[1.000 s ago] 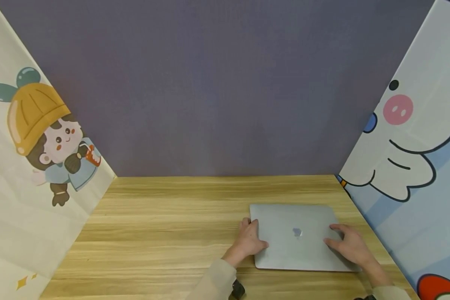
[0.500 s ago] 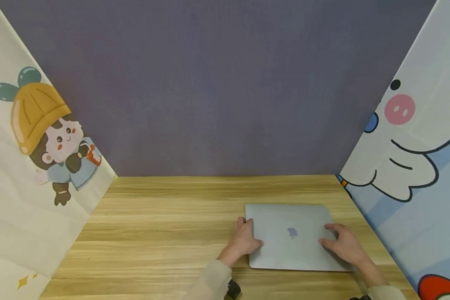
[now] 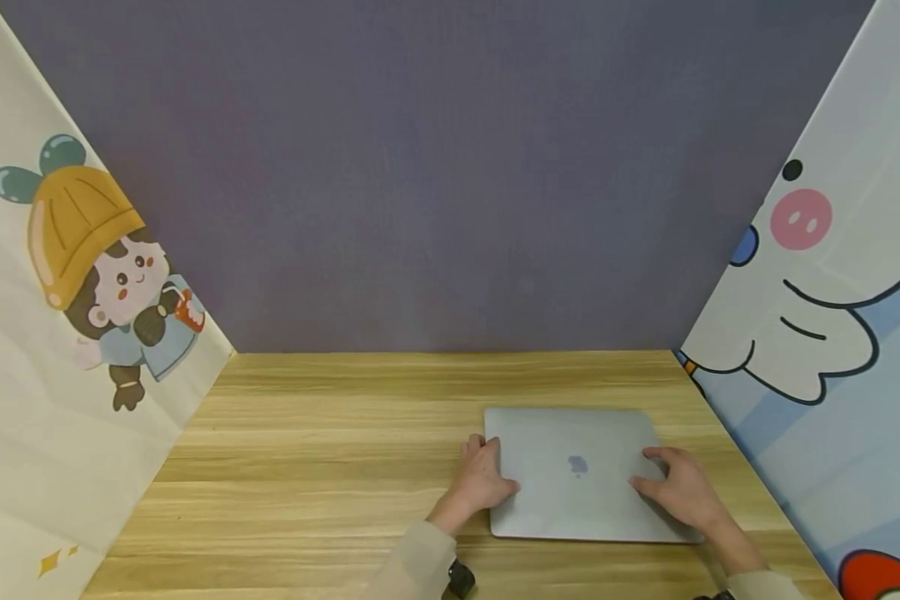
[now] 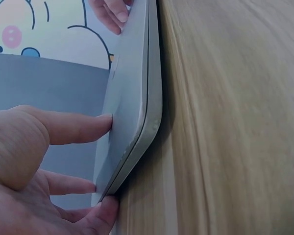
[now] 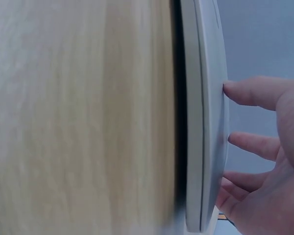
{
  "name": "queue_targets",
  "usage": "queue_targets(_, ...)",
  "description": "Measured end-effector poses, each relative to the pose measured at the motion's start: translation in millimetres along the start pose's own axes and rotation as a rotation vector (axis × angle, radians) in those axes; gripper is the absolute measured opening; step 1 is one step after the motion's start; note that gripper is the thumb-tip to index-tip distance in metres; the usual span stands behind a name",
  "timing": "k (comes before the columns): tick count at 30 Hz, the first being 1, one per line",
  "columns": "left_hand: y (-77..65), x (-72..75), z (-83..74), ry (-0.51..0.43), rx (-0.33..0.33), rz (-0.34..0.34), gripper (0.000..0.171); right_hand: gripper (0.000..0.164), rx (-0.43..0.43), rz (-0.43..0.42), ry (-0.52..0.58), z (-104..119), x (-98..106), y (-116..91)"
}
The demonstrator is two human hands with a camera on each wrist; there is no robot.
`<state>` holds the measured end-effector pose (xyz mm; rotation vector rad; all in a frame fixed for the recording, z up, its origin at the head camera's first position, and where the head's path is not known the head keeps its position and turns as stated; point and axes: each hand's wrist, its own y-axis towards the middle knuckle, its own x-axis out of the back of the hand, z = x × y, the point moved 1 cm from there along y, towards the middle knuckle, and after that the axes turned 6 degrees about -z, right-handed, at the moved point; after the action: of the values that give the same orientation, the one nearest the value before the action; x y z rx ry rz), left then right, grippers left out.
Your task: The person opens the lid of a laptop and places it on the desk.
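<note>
A closed silver laptop (image 3: 570, 500) with an apple logo lies on the wooden table, right of the middle in the head view. My left hand (image 3: 478, 479) holds its left side, the thumb on the lid. In the left wrist view, a finger of the left hand (image 4: 34, 166) reaches the edge of the laptop (image 4: 130, 98). My right hand (image 3: 686, 492) holds the opposite side, thumb and a finger on the lid. The right wrist view shows other fingers of the right hand (image 5: 264, 147) bent at the far side of the laptop (image 5: 213, 112).
The wood-grain table (image 3: 307, 467) extends to the left of the laptop. A dark grey panel (image 3: 450, 183) rises behind it. Cartoon-printed sheets flank both sides, the left sheet (image 3: 30, 433) and the right sheet (image 3: 780, 442), the right one nearer the laptop.
The laptop has slid a little to the left across the table, both hands moving along with it. Their hold looks the same as before.
</note>
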<state>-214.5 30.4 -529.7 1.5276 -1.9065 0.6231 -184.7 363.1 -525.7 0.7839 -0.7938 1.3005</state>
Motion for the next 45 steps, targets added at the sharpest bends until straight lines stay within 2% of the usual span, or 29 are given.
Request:
queue_targets(22,-1.8,15.8,13.3,0.007,0.002,-0.033,0.077,0.063,0.047,-0.025,0.017,16,-8,-3)
queue_targets(45,-6.8,27.4,30.3,0.013,0.024,-0.035,0.076,0.066,-0.015,0.008,0.028,35,-23,0)
